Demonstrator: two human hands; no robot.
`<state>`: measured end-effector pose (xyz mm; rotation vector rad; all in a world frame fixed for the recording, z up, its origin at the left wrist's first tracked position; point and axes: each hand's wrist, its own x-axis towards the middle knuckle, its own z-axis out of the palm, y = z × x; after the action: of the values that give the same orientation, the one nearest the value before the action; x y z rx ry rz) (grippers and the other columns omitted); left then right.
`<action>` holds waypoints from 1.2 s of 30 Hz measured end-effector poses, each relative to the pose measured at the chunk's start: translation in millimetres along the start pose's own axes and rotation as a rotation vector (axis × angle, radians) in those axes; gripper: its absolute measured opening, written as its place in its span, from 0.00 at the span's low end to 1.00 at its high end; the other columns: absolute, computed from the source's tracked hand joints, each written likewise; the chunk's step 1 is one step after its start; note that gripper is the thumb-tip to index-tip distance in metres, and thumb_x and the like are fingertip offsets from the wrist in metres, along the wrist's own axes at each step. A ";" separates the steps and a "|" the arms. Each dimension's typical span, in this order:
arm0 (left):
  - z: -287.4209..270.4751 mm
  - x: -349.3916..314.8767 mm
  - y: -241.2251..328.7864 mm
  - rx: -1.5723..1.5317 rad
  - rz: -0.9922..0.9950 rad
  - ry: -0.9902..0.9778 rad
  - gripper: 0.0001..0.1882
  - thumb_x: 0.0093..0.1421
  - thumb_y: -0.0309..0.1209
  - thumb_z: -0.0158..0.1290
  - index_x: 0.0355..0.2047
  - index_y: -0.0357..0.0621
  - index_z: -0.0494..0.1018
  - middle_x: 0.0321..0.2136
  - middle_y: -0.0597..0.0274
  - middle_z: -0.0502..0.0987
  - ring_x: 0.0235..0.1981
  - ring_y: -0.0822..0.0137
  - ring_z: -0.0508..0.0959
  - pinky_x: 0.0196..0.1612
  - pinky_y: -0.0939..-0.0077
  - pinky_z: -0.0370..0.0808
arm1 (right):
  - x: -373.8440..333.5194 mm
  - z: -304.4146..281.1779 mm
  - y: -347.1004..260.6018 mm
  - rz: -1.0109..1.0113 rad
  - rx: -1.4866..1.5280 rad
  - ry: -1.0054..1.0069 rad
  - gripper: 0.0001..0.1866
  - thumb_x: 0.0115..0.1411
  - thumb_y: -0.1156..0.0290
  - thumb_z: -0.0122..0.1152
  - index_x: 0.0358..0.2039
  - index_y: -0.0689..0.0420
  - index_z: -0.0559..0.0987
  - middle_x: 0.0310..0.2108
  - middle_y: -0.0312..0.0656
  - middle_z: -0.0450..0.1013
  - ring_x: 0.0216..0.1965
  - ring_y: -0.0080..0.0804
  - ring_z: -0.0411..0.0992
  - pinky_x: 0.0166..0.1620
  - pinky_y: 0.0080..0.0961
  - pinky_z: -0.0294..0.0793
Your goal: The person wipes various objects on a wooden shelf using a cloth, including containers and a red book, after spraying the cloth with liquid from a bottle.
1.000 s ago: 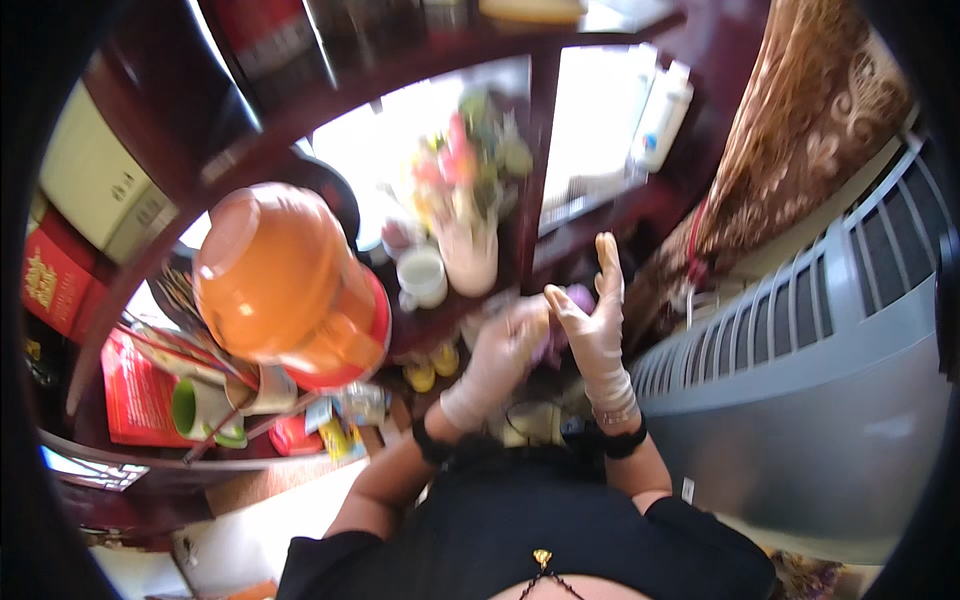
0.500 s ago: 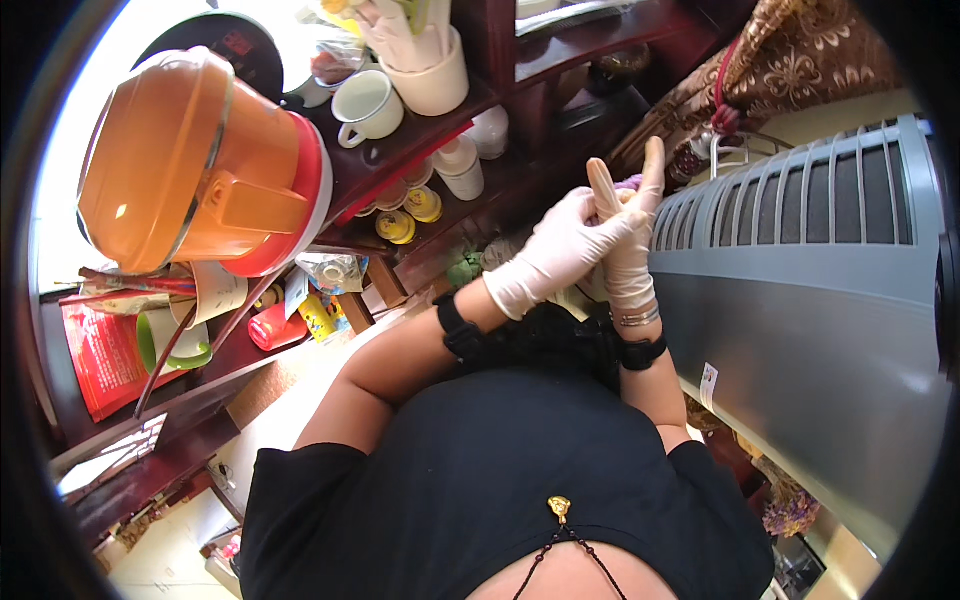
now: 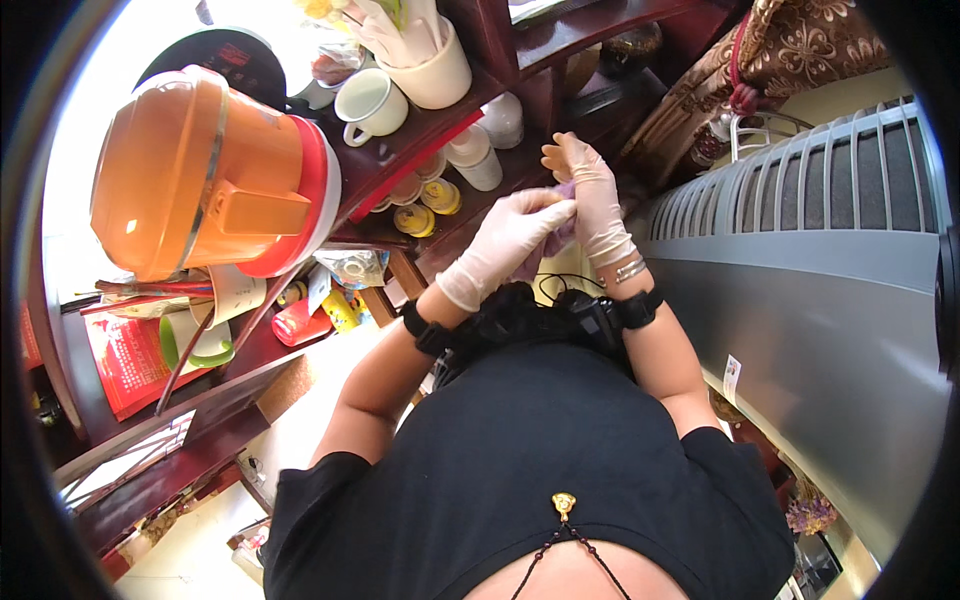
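Both my hands wear thin whitish gloves and are close together, in front of the dark wooden shelves. My left hand (image 3: 512, 238) is closed, its thumb and fingers pinched beside the right palm. A crumpled purple cloth (image 3: 561, 238) shows above and below that pinch and hangs between the hands. My right hand (image 3: 592, 195) is raised with its fingers stretched out and slightly bent, its palm side next to the cloth. Part of the cloth is hidden behind the left hand. Black bands circle both wrists, and a bracelet (image 3: 631, 269) sits on the right one.
A grey-blue slatted appliance (image 3: 800, 280) stands close on the right. At left are an orange pot-like appliance (image 3: 200, 180), a white mug (image 3: 371, 106) and a cream holder (image 3: 432, 75). White cups (image 3: 475, 158) and yellow-topped jars (image 3: 414, 220) fill a lower shelf. A brown curtain (image 3: 810, 45) hangs behind.
Both hands have moved left and come down a little. The right hand's upright, spread fingers now lean left; the left hand has closed into a pinch, and more purple cloth shows.
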<state>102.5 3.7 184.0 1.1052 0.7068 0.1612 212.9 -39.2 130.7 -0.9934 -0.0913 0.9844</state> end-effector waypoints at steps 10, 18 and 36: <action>-75.2 -42.0 -46.1 -0.357 -0.149 0.255 0.23 0.60 0.34 0.51 0.51 0.33 0.63 0.45 0.57 0.71 0.46 0.70 0.71 0.52 0.77 0.66 | 69.7 18.3 96.3 -0.536 -1.199 -0.307 0.52 0.34 0.59 0.76 0.57 0.59 0.56 0.54 0.54 0.61 0.57 0.45 0.59 0.58 0.34 0.61; -79.1 -53.0 -42.5 -0.277 -0.121 0.038 0.17 0.62 0.32 0.47 0.49 0.37 0.68 0.44 0.61 0.72 0.45 0.72 0.72 0.51 0.77 0.68 | 72.8 9.0 97.7 -0.685 -1.049 -0.294 0.40 0.38 0.65 0.74 0.50 0.57 0.62 0.44 0.45 0.68 0.45 0.38 0.69 0.50 0.31 0.68; 18.7 3.1 53.4 1.087 1.216 -0.265 0.21 0.40 0.36 0.63 0.36 0.44 0.75 0.35 0.60 0.76 0.43 0.56 0.73 0.50 0.63 0.68 | -50.7 -44.6 -24.7 -0.958 -1.393 -0.565 0.32 0.39 0.62 0.71 0.46 0.55 0.71 0.45 0.42 0.69 0.50 0.39 0.65 0.56 0.32 0.61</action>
<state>127.8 15.6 233.4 2.4506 -0.2994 0.6916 220.7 -110.0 140.9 -1.5893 -1.7385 0.1337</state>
